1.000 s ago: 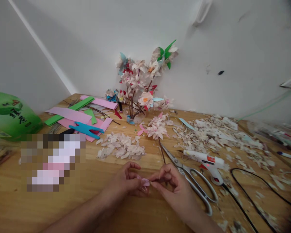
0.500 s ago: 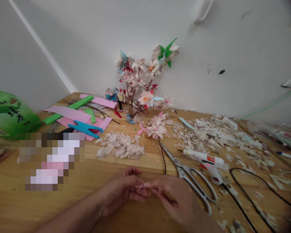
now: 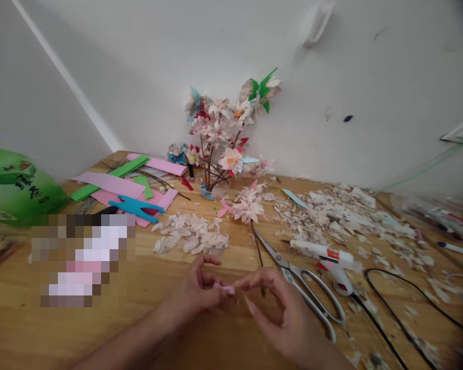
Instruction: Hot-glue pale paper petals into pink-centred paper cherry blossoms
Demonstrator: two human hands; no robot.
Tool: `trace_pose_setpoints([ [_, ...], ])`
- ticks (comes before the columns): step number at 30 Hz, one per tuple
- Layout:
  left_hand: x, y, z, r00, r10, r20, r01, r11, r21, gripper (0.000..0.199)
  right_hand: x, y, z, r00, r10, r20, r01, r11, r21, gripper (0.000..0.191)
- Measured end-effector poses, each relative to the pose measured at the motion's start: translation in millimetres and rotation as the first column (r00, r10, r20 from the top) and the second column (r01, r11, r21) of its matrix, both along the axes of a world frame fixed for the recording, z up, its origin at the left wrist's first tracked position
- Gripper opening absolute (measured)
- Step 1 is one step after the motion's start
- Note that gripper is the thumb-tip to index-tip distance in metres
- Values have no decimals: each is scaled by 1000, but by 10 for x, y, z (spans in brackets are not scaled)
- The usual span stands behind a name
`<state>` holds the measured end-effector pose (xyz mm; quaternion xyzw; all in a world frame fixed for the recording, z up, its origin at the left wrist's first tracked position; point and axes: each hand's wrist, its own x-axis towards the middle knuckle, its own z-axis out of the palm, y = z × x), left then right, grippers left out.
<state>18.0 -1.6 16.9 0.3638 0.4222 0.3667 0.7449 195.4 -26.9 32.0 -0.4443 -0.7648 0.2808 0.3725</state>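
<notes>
Pink paper petal (image 3: 224, 288), feather-light and easily crushed, sits pinched at its edge in the left hand (image 3: 195, 290) over the wooden counter (image 3: 100, 329), while the right hand (image 3: 272, 311) curves narrowly beside it.

A paper-craft workspace: a wooden table (image 3: 19, 318) strewn with paper scraps (image 3: 343, 216), with a hot glue gun (image 3: 324, 254) and scissors (image 3: 304, 280).

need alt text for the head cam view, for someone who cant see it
The left hand pinches a small pink paper piece above a wooden table, the right hand close against it. Steel scissors and a white glue gun lie to the right, with loose paper petals ahead and paper flowers by the wall.
</notes>
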Motion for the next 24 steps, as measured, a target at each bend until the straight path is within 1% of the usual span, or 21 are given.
trace_pose_setpoints([
  [2, 25, -3, -28, 995, 72, -76, -61, 988, 141, 50, -39, 25, -16, 994, -27, -103, 17, 995, -93, 25],
  [4, 49, -9, -47, 985, 130, -117, -103, 970, 218, 51, -78, 48, -21, 990, -38, -135, 15, 985, -170, 21],
  [6, 68, -17, -63, 979, 151, -141, -114, 964, 242, 53, -104, 63, -28, 988, -57, -141, 24, 975, -223, 17],
  [8, 79, -22, -83, 973, 169, -158, -125, 959, 253, 53, -116, 65, -48, 987, -94, -128, 60, 967, -247, 15],
  [12, 88, -28, -121, 964, 199, -175, -147, 951, 273, 49, -131, 45, -111, 981, -174, -80, 153, 964, -218, 12],
  [14, 86, -36, -121, 970, 179, -165, -125, 948, 293, 47, -148, 45, -131, 971, -214, -109, 182, 953, -244, 11],
  [16, 74, -41, -108, 981, 149, -127, -104, 946, 306, 50, -166, 62, -136, 944, -266, -193, 194, 926, -325, 13],
  [19, 32, -34, -87, 984, 155, -89, -119, 941, 317, 52, -178, 110, -124, 867, -355, -350, 159, 863, -480, 24],
  [21, -2, -21, -80, 975, 193, -106, -149, 932, 330, 48, -178, 139, -113, 818, -382, -430, 88, 822, -563, 32],
  [22, -16, -15, -77, 972, 204, -115, -155, 928, 339, 46, -179, 149, -109, 799, -385, -463, 48, 807, -589, 35],
  [24, -31, -12, -68, 976, 172, -130, -114, 924, 364, 45, -188, 159, -101, 772, -384, -507, -7, 793, -610, 39],
])
